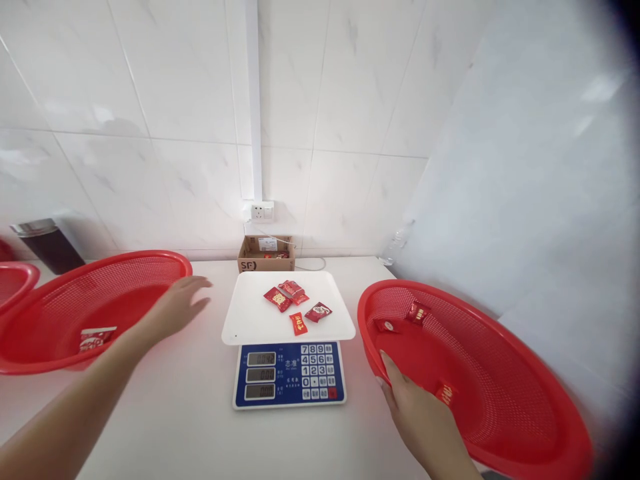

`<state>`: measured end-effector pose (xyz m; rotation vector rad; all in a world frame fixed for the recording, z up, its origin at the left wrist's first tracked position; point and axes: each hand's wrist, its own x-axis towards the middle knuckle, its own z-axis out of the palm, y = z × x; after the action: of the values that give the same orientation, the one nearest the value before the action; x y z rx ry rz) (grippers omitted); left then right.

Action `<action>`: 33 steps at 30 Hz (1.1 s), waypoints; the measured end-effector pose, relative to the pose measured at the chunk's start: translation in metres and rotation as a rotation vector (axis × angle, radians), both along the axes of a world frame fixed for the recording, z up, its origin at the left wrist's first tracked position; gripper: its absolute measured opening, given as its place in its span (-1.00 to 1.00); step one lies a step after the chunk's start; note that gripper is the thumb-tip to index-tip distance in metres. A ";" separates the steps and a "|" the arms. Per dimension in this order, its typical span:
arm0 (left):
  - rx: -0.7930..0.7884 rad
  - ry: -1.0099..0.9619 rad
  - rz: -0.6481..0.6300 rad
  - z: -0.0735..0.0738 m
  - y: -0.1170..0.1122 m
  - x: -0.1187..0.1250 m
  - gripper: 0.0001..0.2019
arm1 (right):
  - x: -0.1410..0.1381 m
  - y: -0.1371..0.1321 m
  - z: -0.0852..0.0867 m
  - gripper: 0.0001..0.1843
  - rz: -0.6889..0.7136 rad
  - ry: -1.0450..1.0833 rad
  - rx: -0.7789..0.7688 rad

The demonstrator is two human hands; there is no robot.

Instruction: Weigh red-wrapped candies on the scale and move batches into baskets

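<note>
My left hand (pixel 173 308) is open, fingers stretched to the right, over the right rim of the left red plastic basket (pixel 165 260). A candy packet (pixel 97 338) lies inside that basket. My right hand (pixel 417 410) is closed on the near left rim of the right red basket (pixel 530 353). In this basket are a few small red-wrapped candies (pixel 417 312). Between the hands stands a digital scale (pixel 290 375) with a white pan (pixel 250 320). Several red-wrapped candies (pixel 294 291) lie on the pan, apart from both hands. The dim display seems to read 0.042.
Behind the scale sits a small cardboard box (pixel 267 265) with a few wrapped items inside. A dark flask (pixel 47 247) stands behind the left basket, and another red basket (pixel 17 280) shows at the far left. A socket (pixel 263 212) is on the tiled wall.
</note>
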<state>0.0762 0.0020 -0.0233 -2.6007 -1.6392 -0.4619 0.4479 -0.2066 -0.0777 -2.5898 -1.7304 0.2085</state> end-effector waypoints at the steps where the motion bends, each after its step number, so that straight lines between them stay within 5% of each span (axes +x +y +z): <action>1: -0.034 0.003 -0.077 -0.004 0.001 0.019 -0.64 | 0.001 0.000 -0.001 -0.44 0.001 -0.001 0.009; 7: -0.200 0.048 -0.317 -0.014 0.007 0.114 -0.62 | 0.002 0.000 0.000 -0.44 0.011 -0.001 0.015; 14: -0.279 0.065 -0.329 -0.014 0.015 0.133 -0.72 | -0.002 0.000 0.005 -0.45 0.000 -0.004 -0.029; 23: -0.150 -0.059 -0.108 0.000 0.005 0.072 -0.80 | -0.001 0.000 0.002 -0.44 -0.015 -0.007 0.001; 29: 0.061 -0.112 0.252 0.020 0.009 -0.014 -0.69 | -0.001 0.000 0.002 -0.45 -0.004 -0.017 0.012; 33: 0.096 -0.139 0.359 0.015 0.019 -0.072 -0.72 | 0.000 0.000 0.001 -0.45 0.001 -0.030 0.013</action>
<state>0.0038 0.0215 -0.0080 -2.1825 -2.0151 -0.6893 0.4479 -0.2068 -0.0766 -2.5965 -1.7357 0.1581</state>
